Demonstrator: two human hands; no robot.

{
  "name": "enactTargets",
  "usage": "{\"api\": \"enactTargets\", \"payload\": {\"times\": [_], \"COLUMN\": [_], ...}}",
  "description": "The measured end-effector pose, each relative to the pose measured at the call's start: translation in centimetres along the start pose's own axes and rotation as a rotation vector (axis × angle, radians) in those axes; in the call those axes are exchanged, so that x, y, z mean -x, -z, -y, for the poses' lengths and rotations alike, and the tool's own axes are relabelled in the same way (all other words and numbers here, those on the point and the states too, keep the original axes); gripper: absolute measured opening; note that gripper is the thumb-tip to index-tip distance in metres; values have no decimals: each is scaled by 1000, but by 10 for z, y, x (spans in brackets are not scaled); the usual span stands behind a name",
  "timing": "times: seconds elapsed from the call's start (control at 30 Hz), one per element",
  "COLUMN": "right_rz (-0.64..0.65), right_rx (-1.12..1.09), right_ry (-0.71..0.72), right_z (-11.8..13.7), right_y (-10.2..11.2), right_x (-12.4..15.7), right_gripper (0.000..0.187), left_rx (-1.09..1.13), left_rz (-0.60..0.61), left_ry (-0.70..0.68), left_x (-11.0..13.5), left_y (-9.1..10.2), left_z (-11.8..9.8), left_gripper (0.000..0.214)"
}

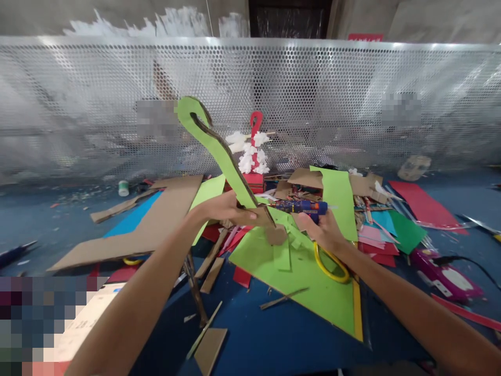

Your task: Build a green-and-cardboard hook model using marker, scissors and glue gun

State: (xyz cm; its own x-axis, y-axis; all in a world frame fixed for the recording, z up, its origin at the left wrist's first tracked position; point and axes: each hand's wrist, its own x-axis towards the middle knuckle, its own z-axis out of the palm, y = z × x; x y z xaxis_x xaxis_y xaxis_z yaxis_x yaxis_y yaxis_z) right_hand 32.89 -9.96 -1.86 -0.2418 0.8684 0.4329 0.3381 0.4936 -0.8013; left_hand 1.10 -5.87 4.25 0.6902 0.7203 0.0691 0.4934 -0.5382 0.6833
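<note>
My left hand point(224, 209) is closed around the lower part of a tall green cardboard hook point(221, 151), which leans to the left with its curl at the top. Brown cardboard edges show along its side and foot. In my right hand point(329, 232) is a dark blue glue gun point(313, 207), its nozzle pointing left near the hook's lower end. Beneath both hands lies a green sheet point(313, 287) with small green offcuts on it. A yellow scissor handle point(332, 266) shows just below my right wrist.
A perforated metal screen point(313, 94) closes off the back. Before it stands a red hook point(256, 125) with white tufts. Brown cardboard point(156, 224) lies left. Red, pink and green sheets, a red panel point(422, 203) and a purple corded device point(446, 274) lie right.
</note>
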Motion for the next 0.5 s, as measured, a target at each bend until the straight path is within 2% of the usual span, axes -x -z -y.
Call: {"api": "enactTargets", "payload": {"times": [0.5], "right_rz": [3], "right_rx": [15], "right_ry": [3], "right_z": [1], "right_y": [-1], "right_x": [0], "right_gripper": [37], "left_rx": [19], "left_rz": [-7], "left_ry": [-8], "left_x": [-2], "left_y": [0], "left_z": [0], "left_gripper": [45]}}
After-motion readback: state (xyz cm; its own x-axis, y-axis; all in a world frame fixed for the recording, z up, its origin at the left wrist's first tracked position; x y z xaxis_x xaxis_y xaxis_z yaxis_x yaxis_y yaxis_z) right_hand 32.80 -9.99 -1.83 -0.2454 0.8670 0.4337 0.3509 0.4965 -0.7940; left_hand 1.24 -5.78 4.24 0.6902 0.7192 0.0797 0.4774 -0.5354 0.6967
